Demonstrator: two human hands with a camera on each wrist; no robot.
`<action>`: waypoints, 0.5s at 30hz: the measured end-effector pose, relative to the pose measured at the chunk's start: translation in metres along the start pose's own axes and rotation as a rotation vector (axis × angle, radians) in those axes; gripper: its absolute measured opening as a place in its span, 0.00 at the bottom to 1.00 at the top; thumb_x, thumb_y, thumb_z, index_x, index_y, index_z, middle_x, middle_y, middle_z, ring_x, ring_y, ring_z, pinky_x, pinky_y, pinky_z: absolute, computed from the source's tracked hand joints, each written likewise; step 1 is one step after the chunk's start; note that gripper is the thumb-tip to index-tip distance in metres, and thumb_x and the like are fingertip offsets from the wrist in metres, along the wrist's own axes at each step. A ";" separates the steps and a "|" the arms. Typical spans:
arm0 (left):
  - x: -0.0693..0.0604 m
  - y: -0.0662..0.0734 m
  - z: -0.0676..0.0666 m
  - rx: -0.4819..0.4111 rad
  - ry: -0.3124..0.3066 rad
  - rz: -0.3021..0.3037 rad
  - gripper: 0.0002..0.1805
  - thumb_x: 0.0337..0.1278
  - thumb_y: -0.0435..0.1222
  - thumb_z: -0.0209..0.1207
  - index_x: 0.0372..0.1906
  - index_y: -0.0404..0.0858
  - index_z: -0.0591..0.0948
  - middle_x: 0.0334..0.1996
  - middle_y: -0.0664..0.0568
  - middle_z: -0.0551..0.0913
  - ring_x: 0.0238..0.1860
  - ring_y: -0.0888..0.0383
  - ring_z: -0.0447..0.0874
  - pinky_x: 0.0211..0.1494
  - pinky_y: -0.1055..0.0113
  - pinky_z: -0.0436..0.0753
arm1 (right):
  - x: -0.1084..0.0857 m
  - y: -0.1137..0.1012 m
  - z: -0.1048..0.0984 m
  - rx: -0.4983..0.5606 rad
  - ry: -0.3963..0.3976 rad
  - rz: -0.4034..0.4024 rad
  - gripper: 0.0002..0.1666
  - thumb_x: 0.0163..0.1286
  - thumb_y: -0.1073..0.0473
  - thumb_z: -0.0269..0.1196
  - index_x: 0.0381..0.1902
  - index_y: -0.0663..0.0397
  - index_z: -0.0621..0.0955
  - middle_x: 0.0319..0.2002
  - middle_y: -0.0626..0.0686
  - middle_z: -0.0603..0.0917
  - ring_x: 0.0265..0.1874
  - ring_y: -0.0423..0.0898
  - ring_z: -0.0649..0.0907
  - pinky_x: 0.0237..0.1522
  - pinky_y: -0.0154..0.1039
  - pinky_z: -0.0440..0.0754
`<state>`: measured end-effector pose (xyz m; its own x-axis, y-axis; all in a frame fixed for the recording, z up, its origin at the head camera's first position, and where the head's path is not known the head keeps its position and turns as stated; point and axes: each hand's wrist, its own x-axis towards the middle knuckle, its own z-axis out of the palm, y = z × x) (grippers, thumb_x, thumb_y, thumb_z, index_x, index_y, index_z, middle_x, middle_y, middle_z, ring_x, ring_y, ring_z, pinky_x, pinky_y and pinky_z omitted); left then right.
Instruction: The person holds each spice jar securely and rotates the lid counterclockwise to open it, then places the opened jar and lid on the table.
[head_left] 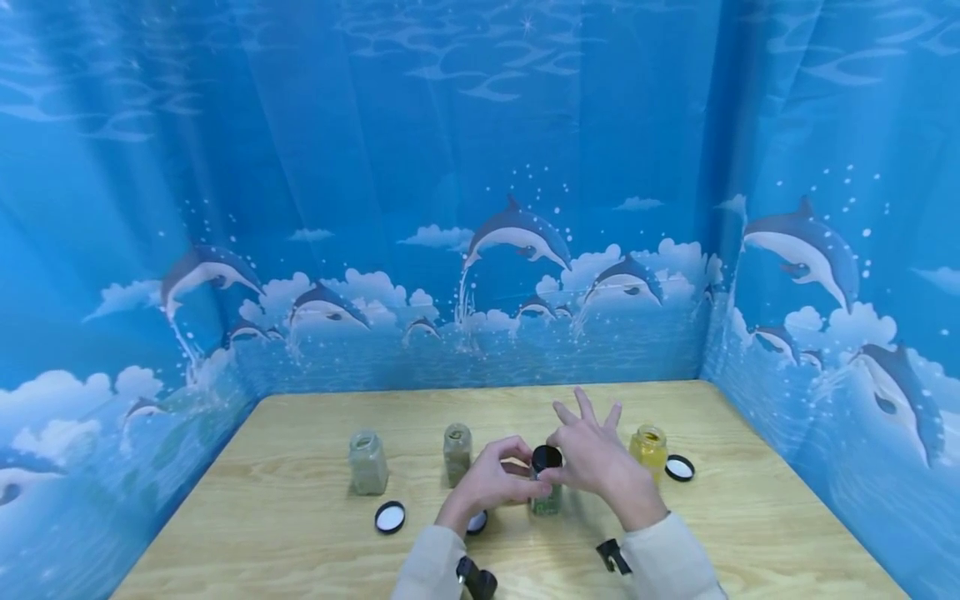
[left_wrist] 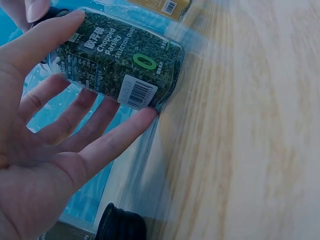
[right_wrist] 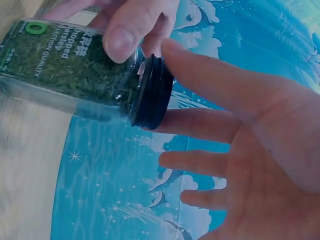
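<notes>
In the left hand [head_left: 495, 475], held between thumb and fingers near the middle of the table [head_left: 285, 533], the jar of chopped parsley [right_wrist: 60, 70]. Under thumb and forefinger of the right hand [head_left: 596, 458], pinched at the rim, the black cap [right_wrist: 155, 92]; remaining right fingers spread wide. Base on or just off the wood: impossible to tell.

To turn the cap well, brace the jar firmly against the twist, upright, and roll the cap level around its threads rather than levering sideways. Slide the left thumb a little down from the neck to avoid drag.

Farther out, toward the table's right edge, the yellow jar [head_left: 649, 450], uncapped, close beyond the right wrist and easily knocked; right beside it, a white-lined lid [head_left: 680, 468]. Just beyond the left hand, the dull olive jar [head_left: 457, 454], also uncapped; beside the left wrist, a half-hidden lid [head_left: 477, 522]. Toward the left edge, well apart, the pale green jar [head_left: 367, 464], with an upturned lid [head_left: 390, 517] in front. Past the far edge, a dolphin-printed curtain [head_left: 420, 167].
</notes>
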<state>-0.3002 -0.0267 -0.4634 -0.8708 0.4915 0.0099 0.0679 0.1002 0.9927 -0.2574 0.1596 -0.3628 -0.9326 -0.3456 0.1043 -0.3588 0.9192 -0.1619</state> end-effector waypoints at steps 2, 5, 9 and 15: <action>0.000 0.000 0.000 -0.006 -0.002 0.000 0.17 0.52 0.35 0.76 0.43 0.39 0.81 0.49 0.49 0.83 0.50 0.52 0.89 0.41 0.60 0.91 | 0.000 -0.001 -0.001 0.000 0.001 0.003 0.25 0.56 0.40 0.78 0.45 0.49 0.91 0.75 0.66 0.69 0.80 0.73 0.51 0.62 0.92 0.37; 0.000 -0.001 0.000 -0.019 -0.007 0.000 0.17 0.52 0.34 0.76 0.43 0.38 0.80 0.48 0.49 0.84 0.50 0.52 0.89 0.41 0.61 0.91 | 0.001 -0.001 0.000 -0.001 0.015 0.001 0.25 0.56 0.39 0.77 0.44 0.48 0.91 0.75 0.66 0.70 0.80 0.73 0.52 0.63 0.92 0.38; -0.001 -0.001 0.000 -0.030 -0.001 -0.003 0.17 0.52 0.34 0.76 0.43 0.38 0.81 0.48 0.49 0.84 0.49 0.52 0.90 0.40 0.61 0.91 | 0.003 -0.001 0.003 0.007 0.029 -0.011 0.22 0.56 0.41 0.78 0.42 0.48 0.91 0.74 0.65 0.72 0.80 0.73 0.53 0.63 0.91 0.40; -0.001 0.000 0.002 -0.031 0.006 0.001 0.16 0.52 0.34 0.75 0.44 0.38 0.81 0.48 0.50 0.84 0.49 0.53 0.90 0.39 0.61 0.91 | 0.005 0.001 0.004 0.018 0.035 -0.016 0.19 0.57 0.43 0.78 0.41 0.47 0.91 0.73 0.65 0.73 0.80 0.72 0.54 0.64 0.91 0.42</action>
<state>-0.2988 -0.0257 -0.4640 -0.8735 0.4867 0.0114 0.0535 0.0727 0.9959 -0.2620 0.1577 -0.3667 -0.9247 -0.3532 0.1418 -0.3748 0.9099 -0.1778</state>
